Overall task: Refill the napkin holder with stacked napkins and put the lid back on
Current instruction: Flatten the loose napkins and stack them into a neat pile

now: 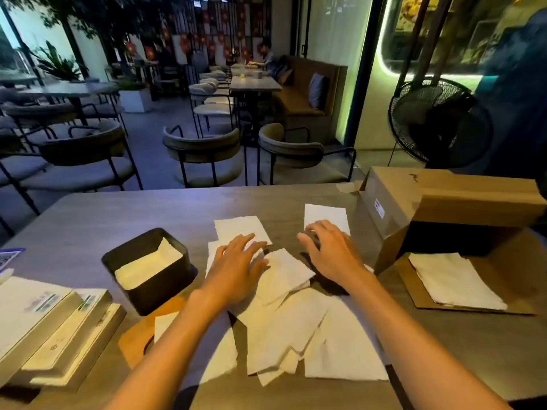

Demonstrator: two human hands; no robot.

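Observation:
A black napkin holder (pixel 154 287) stands open on the table left of centre, with white napkins inside and no lid on it. Under it, toward me, lies a wooden lid (pixel 139 335) with a slot. Several loose white napkins (pixel 296 324) are scattered across the table's middle. My left hand (pixel 236 261) lies flat with spread fingers on the napkins just right of the holder. My right hand (pixel 331 250) rests with fingers apart on another napkin and a dark object beneath it. Neither hand grips anything.
An opened cardboard box (pixel 438 211) lies on its side at the right, with a napkin stack (pixel 455 281) on its flap. Flat boxes (pixel 50 327) are piled at the left. Chairs (pixel 204 152) stand beyond the table's far edge, a fan (pixel 438 122) at the right.

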